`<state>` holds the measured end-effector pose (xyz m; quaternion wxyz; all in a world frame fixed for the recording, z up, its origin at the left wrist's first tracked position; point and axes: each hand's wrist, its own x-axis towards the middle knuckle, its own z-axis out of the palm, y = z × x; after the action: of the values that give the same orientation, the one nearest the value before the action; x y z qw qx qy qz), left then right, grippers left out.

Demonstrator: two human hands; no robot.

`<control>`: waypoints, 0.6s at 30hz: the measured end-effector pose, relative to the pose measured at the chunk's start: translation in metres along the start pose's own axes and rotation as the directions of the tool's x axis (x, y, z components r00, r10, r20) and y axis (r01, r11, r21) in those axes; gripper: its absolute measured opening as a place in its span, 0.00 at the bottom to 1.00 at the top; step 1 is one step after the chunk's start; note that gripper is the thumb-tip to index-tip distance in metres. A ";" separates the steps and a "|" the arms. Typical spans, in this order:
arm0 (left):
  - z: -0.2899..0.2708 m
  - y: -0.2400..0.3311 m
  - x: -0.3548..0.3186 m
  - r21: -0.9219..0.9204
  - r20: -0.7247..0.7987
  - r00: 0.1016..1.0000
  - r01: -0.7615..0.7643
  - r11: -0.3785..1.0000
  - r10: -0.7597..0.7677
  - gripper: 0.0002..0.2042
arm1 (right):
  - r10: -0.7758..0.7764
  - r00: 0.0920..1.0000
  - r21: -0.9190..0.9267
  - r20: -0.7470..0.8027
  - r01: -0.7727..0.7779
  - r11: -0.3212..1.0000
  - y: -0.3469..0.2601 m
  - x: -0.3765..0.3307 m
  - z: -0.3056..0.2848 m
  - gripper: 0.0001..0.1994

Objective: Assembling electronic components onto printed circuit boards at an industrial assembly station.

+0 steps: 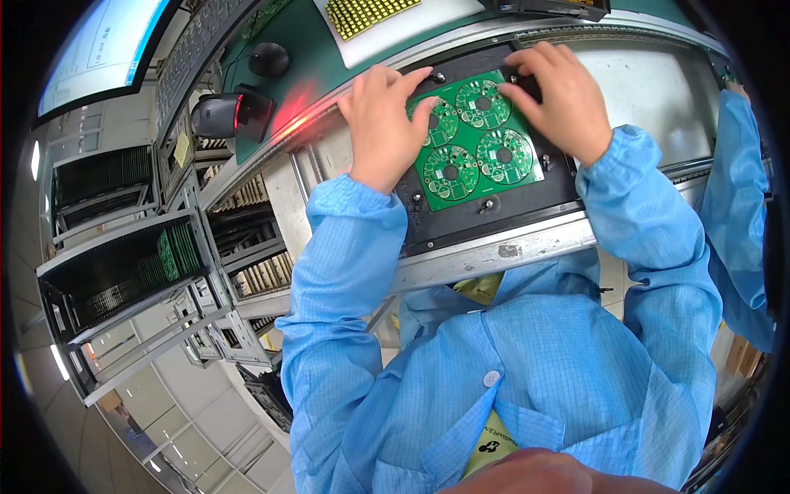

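Clips (487, 206) ring the board (473, 142), on the plate (444, 233) — scanner (216, 115) beyond the left edge, metal panel (658, 107) past the right. Left hand (383, 123), right hand (569, 100) — fingers parted at the board's upper corners.

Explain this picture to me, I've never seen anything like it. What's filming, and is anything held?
There's no robot: a person works bare-handed, filmed from above by a head-worn fisheye camera, so straight edges bend. A green board with four round patterns lies on a black plate. The left hand is at the board's upper left, the right hand at its upper right corner; I can't tell whether either grips anything. At upper left, a mouse sits on a green surface. The blue sleeve at far right is another person's.
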<state>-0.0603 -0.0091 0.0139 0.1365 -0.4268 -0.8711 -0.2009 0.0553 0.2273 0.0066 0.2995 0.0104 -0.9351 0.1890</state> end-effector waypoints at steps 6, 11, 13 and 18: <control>0.005 0.003 0.005 -0.151 0.038 0.997 0.068 0.986 -0.063 0.13 | 0.036 0.999 0.066 0.020 -0.037 0.997 -0.003 0.010 -0.005 0.05; 0.008 0.005 0.002 -0.160 0.008 1.000 0.019 0.987 -0.018 0.13 | -0.096 0.984 0.141 0.153 0.075 0.987 0.012 0.009 -0.004 0.09; 0.002 0.002 -0.001 -0.240 0.008 1.000 0.021 0.971 -0.019 0.13 | -0.153 0.974 0.148 0.165 0.128 0.981 0.009 0.006 -0.005 0.11; -0.032 -0.007 -0.020 -0.424 0.051 0.993 0.117 0.898 -0.105 0.15 | 0.009 0.993 0.323 0.118 -0.047 0.945 0.004 0.002 -0.004 0.12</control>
<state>-0.0519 -0.0417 0.0326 0.0168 -0.3986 -0.8309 -0.3879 0.0554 0.2327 0.0087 0.2365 0.0571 -0.9070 0.3438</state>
